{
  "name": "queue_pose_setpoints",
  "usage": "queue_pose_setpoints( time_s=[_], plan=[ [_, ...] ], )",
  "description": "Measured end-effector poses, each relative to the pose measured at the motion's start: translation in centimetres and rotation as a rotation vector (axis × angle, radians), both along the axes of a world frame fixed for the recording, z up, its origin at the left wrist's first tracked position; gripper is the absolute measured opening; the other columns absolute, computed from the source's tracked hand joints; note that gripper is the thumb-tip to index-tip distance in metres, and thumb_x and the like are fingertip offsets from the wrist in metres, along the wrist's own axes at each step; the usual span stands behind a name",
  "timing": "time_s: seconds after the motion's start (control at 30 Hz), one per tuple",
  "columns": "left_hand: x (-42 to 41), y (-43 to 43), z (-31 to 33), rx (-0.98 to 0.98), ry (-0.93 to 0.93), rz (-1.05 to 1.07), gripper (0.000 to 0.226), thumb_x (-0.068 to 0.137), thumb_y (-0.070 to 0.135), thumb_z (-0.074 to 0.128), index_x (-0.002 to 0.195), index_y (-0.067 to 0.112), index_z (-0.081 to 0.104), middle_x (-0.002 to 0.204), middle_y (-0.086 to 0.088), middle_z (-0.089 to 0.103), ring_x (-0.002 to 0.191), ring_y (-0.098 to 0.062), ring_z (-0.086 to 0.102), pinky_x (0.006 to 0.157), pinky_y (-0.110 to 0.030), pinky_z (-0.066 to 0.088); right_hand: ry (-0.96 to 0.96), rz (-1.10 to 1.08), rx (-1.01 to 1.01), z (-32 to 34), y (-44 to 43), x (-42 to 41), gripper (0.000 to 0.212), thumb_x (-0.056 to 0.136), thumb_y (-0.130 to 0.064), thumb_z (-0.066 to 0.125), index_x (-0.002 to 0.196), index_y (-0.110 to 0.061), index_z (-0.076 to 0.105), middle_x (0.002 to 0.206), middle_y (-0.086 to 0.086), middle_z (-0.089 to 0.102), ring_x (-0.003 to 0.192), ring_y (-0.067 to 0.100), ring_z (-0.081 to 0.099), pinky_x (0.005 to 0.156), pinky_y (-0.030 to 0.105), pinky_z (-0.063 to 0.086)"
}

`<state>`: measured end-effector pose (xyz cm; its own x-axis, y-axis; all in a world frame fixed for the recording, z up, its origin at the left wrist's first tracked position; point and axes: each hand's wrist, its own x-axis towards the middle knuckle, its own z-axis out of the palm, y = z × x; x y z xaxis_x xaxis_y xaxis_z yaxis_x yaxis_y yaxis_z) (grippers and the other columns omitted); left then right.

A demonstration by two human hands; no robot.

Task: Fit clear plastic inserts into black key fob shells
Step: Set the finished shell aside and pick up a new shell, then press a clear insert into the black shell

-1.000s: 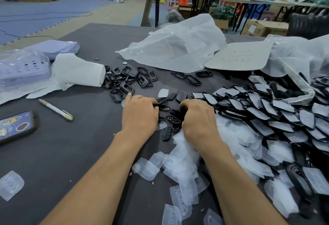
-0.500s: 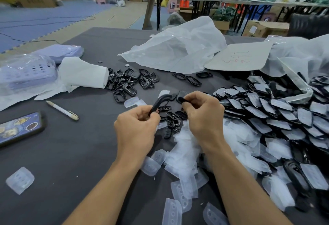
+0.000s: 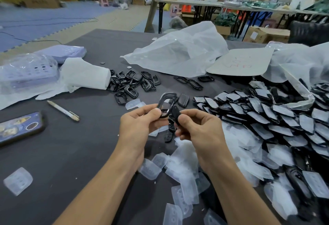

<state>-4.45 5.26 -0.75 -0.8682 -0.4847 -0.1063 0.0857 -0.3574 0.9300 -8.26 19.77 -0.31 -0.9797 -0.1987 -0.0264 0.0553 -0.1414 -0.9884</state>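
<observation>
No text, brand or number is legible.

1. Cardboard sheet [image 3: 240, 62], beyond the right hand [image 3: 199, 128] and further to its right: red handwritten strokes, too faint and blurred to read.
2. Open carton [image 3: 267, 36], far beyond the right hand on the floor: white label on its side, print too small to read.
3. Brown carton [image 3: 39, 0], far beyond and well left of the left hand [image 3: 138, 125]: faint dark print, blurred.
4. Phone [image 3: 19, 128], well left of the left hand: coloured pictures on the screen, no characters discernible.
5. Black shell frame [image 3: 164, 100] pinched in the left hand and black part [image 3: 176, 114] pinched in the right hand: any marking too small to tell.
</observation>
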Motion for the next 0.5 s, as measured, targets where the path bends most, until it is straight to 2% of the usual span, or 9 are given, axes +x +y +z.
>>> queue_pose_setpoints(
  time_s=[0.13, 0.23, 0.27, 0.33, 0.4, 0.43, 0.5],
  plan=[
    [-0.1, 0.1, 0.1, -0.045, 0.019, 0.007, 0.027, 0.091, -0.002, 0.071, 0.076, 0.016, 0.085, 0.082, -0.011, 0.08, 0.061, -0.017, 0.074, 0.063, -0.019, 0.058, 0.077, -0.014, 0.058, -0.4, 0.2, -0.6, 0.03, 0.091, 0.011, 0.063, 0.087, -0.013, 0.08, 0.068, -0.006, 0.071, 0.059, 0.001, 0.059, 0.06, 0.013, 0.048],
    [-0.2, -0.3, 0.2, -0.131, 0.047, -0.017, 0.026, 0.09, 0.0, 0.072, 0.081, 0.021, 0.086, 0.081, -0.008, 0.08, 0.063, -0.015, 0.073, 0.066, -0.02, 0.059, 0.104, -0.009, 0.049, -0.6, 0.4, -0.8, 0.035, 0.093, 0.01, 0.061, 0.087, -0.018, 0.081, 0.064, -0.013, 0.069, 0.055, -0.003, 0.055, 0.057, 0.01, 0.044],
    [-0.2, -0.5, 0.1, -0.207, 0.045, -0.038, 0.025, 0.09, 0.002, 0.074, 0.084, 0.023, 0.086, 0.08, -0.006, 0.08, 0.065, -0.016, 0.073, 0.068, -0.024, 0.06, 0.112, 0.007, 0.043, -0.6, 0.3, -0.8, 0.036, 0.093, 0.011, 0.06, 0.088, -0.018, 0.081, 0.064, -0.012, 0.067, 0.055, -0.001, 0.054, 0.057, 0.011, 0.043],
    [-0.2, -0.7, -0.2, -0.445, 0.001, -0.071, 0.018, 0.087, 0.014, 0.078, 0.09, 0.029, 0.086, 0.079, -0.003, 0.08, 0.071, -0.023, 0.074, 0.079, -0.041, 0.064, 0.113, 0.056, 0.026, -0.5, 0.4, -0.9, 0.039, 0.091, 0.014, 0.058, 0.093, -0.018, 0.081, 0.067, -0.004, 0.063, 0.058, 0.007, 0.048, 0.057, 0.018, 0.04],
    [-0.2, -0.8, -0.3, -0.584, -0.048, -0.088, 0.014, 0.081, 0.029, 0.079, 0.091, 0.037, 0.085, 0.075, -0.001, 0.079, 0.076, -0.033, 0.073, 0.084, -0.054, 0.062, 0.089, 0.096, 0.012, -0.5, 0.9, -1.0, 0.047, 0.087, 0.019, 0.057, 0.101, -0.019, 0.08, 0.075, 0.004, 0.065, 0.063, 0.014, 0.049, 0.061, 0.025, 0.044],
    [-0.2, -0.8, -0.3, -0.596, -0.066, -0.088, 0.014, 0.078, 0.033, 0.079, 0.089, 0.04, 0.084, 0.072, 0.0, 0.079, 0.075, -0.031, 0.074, 0.083, -0.053, 0.062, 0.08, 0.117, 0.02, -0.5, 1.2, -1.1, 0.05, 0.085, 0.02, 0.056, 0.104, -0.02, 0.08, 0.079, 0.005, 0.068, 0.066, 0.015, 0.053, 0.065, 0.027, 0.048],
    [-0.1, -0.9, -0.4, -0.648, -0.072, -0.08, 0.012, 0.077, 0.035, 0.079, 0.085, 0.043, 0.084, 0.067, 0.005, 0.077, 0.068, -0.012, 0.072, 0.072, -0.037, 0.061, 0.075, 0.178, 0.041, -0.5, 1.6, -1.1, 0.054, 0.082, 0.021, 0.055, 0.106, -0.02, 0.08, 0.084, 0.002, 0.073, 0.072, 0.012, 0.06, 0.07, 0.026, 0.052]
  ],
)
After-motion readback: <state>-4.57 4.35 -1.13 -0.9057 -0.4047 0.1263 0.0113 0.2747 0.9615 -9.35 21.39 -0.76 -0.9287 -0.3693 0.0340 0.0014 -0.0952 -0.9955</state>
